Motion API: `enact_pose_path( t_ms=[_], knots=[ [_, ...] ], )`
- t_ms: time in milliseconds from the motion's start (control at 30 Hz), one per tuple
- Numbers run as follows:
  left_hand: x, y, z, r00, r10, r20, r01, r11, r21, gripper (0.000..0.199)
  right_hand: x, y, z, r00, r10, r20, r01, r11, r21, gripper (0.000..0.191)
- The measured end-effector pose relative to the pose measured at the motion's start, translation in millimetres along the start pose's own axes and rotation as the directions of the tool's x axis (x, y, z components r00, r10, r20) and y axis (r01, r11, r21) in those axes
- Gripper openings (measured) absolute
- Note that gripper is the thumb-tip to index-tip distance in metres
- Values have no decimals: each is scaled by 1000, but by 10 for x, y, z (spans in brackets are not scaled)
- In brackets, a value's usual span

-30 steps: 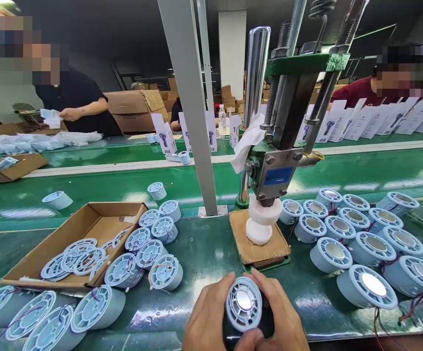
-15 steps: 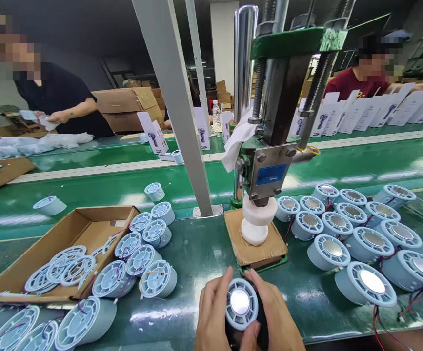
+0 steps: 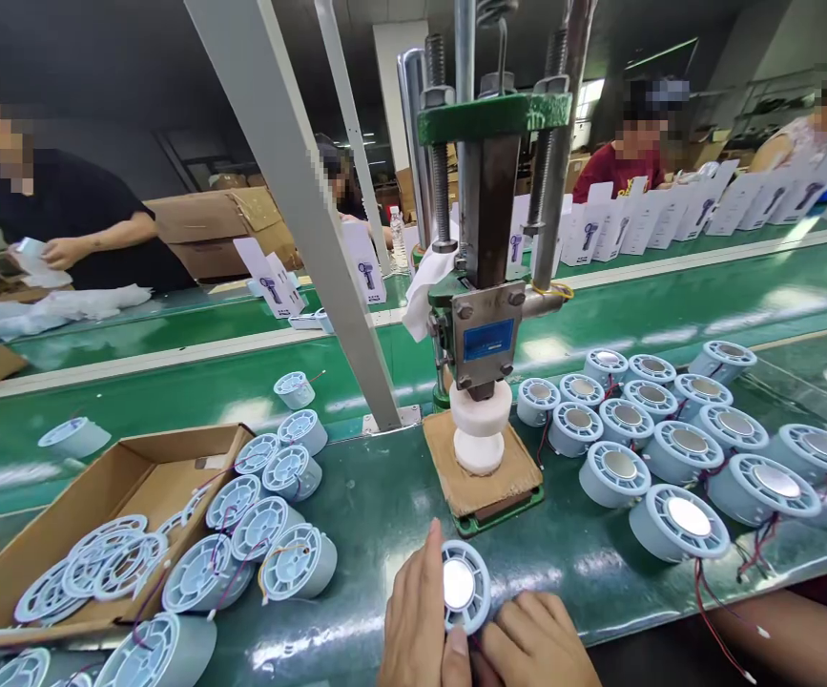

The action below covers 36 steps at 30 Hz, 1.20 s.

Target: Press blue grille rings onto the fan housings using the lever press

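Left hand [image 3: 417,615] has its fingers closed round the side of one light-blue housing [image 3: 468,586], silver disc up, thumb at the near rim. Right hand [image 3: 538,639] is curled just beside it; can't tell if I'm pinching its wires or only bracing, the underside is hidden. Housing sits just short of the press [image 3: 488,334], near the front of its cardboard-topped base [image 3: 452,482]. Main risk, I'd say: a lead caught under the housing if it's set down blind, or a tilt if only my left grip carries it. Finger pinch is possible at the white blocks [image 3: 481,410], which stand very close together. Red leads [image 3: 717,625] hang over the bench's near edge on my right; a sleeve could snag them. Widest room is the bench strip [image 3: 374,534] left of the base; the gap on its right, towards the finished-looking rows [image 3: 613,472], is tighter.
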State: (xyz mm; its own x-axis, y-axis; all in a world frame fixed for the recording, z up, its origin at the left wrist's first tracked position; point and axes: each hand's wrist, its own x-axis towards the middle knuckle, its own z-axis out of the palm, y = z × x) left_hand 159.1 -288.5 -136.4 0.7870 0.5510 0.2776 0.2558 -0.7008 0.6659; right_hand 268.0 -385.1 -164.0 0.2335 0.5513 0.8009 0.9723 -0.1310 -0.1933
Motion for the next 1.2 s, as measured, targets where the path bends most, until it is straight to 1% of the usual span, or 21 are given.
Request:
enact_pose_path(
  t_ms=[67,200,333,400,433,500,533,567,600,633,667,700,733,767,800,867,933,1000,1100,1167,1200],
  knots=[
    [-4,23,-5,1000,-7,9,7,1000,12,56,13,-11,19,999,-47,-19,47,999,-15,32],
    [-7,68,-32,1000,-2,28,2,1000,21,56,33,-67,56,996,-76,-42,75,997,-7,34],
    [-16,52,-26,999,-34,13,33,999,37,56,29,-70,79,991,-123,-51,123,992,-11,38],
    [-15,42,-11,998,-65,-4,65,998,10,56,112,11,-24,985,-162,-51,162,987,-10,41],
    [-8,45,-7,996,-89,-12,89,996,-17,56,223,79,-137,980,-197,-25,197,980,0,43],
    [34,69,-28,989,-150,-18,148,986,-80,57,646,261,-503,963,-264,57,263,964,27,42],
    [77,89,-61,982,-188,-15,185,977,-108,57,966,362,-744,937,-309,163,304,951,57,39],
    [138,114,-110,974,-226,-16,222,966,-132,56,1345,464,-1005,947,-280,159,279,960,30,30],
    [220,142,-174,965,-263,-26,256,955,-152,54,1766,561,-1268,970,-220,103,223,975,-22,20],
    [324,171,-250,955,-294,-41,283,944,-171,52,2204,653,-1509,980,-200,-4,199,977,-80,20],
    [447,200,-331,947,-314,-61,298,936,-186,51,2632,738,-1709,980,-146,-132,125,980,-157,23],
    [584,228,-408,944,-319,-86,297,933,-203,51,3029,818,-1851,972,-31,-234,-10,985,-171,29],
    [730,257,-473,946,-307,-107,277,933,-228,52,3375,894,-1925,961,29,-275,-68,989,-133,40],
    [878,284,-518,952,-283,-118,245,934,-261,53,3658,967,-1932,958,73,-277,-84,996,-31,44],
    [1019,311,-538,961,-252,-117,209,932,-296,52,3873,1034,-1881,966,99,-237,-80,993,88,44],
    [1263,361,-502,978,-188,-95,141,919,-367,49,4113,1146,-1670,976,110,-188,-60,965,254,42],
    [1443,402,-385,989,-135,-55,101,907,-408,47,4168,1214,-1448,968,125,-219,-47,943,330,43],
    [1559,429,-238,995,-94,-17,78,902,-425,46,4142,1234,-1322,951,148,-270,-37,925,378,46],
    [1617,439,-76,998,-45,41,59,895,-442,48,4104,1211,-1337,953,182,-244,-68,908,412,64],
    [1581,444,-67,996,-21,87,58,895,-443,50,4095,1185,-1412,959,204,-198,-108,904,413,71],
    [1548,449,-107,994,-12,109,59,895,-442,52,4085,1172,-1449,960,217,-180,-130,907,401,71]
  ],
)
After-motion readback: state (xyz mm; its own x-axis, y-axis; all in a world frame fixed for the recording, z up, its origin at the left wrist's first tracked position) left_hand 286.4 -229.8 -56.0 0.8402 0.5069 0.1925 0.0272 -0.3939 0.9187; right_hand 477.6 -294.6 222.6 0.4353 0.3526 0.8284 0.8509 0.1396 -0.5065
